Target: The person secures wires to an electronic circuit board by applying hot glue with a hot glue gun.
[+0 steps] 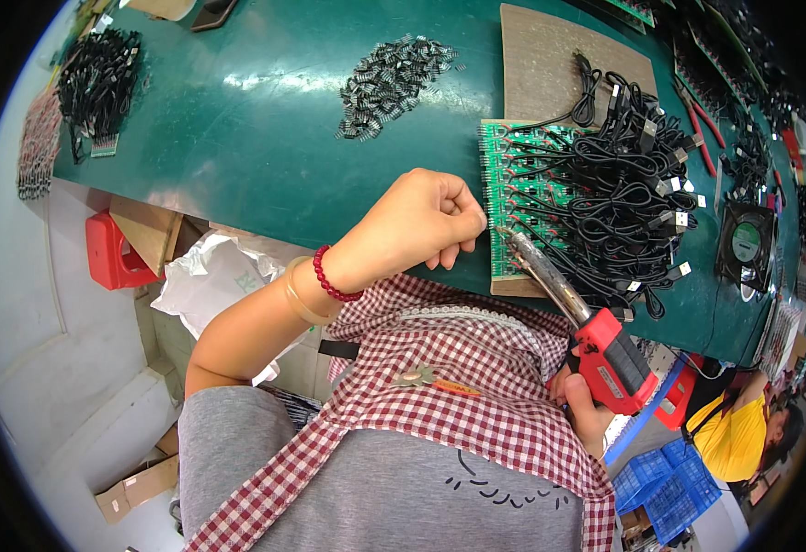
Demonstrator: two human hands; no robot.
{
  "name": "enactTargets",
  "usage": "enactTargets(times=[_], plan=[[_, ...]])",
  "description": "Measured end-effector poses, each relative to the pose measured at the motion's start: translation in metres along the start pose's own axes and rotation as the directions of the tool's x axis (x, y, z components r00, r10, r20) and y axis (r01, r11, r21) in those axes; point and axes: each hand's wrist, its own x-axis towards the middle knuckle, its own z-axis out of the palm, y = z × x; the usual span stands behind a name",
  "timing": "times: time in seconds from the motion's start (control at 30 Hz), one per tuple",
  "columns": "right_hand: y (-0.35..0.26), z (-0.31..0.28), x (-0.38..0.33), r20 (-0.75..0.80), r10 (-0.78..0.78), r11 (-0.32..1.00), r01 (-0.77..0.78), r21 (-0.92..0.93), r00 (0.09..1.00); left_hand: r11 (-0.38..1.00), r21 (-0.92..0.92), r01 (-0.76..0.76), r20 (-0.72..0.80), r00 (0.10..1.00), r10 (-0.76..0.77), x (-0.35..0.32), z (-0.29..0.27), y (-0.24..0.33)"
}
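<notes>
Head view: soldering at green circuit board panel (522,198).
Right hand (579,397) grips red soldering gun (596,340), tip at panel's near edge; left hand (426,221) fisted beside panel, contents unclear; black cables (628,198) on panel.

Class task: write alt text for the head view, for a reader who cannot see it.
A right hand holds a red soldering iron to a green circuit board strip wired with black cables. The closed left hand rests at the strip's edge on a green table.
</notes>
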Motion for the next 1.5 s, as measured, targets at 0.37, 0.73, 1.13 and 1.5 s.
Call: enactTargets(times=[0.37,0.73,1.13,1.5], plan=[[-0.013,0.011,0.006,-0.029,-0.138,0.990,0.137,-0.010,0.990,1.000,0.013,0.012,-0.018,1.000,-0.011,-0.006,-0.005,0.002],[-0.022,0.027,0.024,-0.022,-0.101,0.995,0.101,-0.021,0.995,0.804,0.511,-0.304,-0.448,0.704,0.551,-0.011,-0.031,-0.016],[-0.019,0.030,0.025,-0.058,-0.105,0.992,0.100,-0.075,0.993,0.757,0.557,-0.341,-0.477,0.616,0.628,-0.015,-0.029,-0.026],[-0.022,0.034,0.023,-0.048,-0.149,0.989,0.149,-0.003,0.988,0.346,0.935,0.075,-0.324,0.575,0.751,0.000,-0.056,-0.005]])
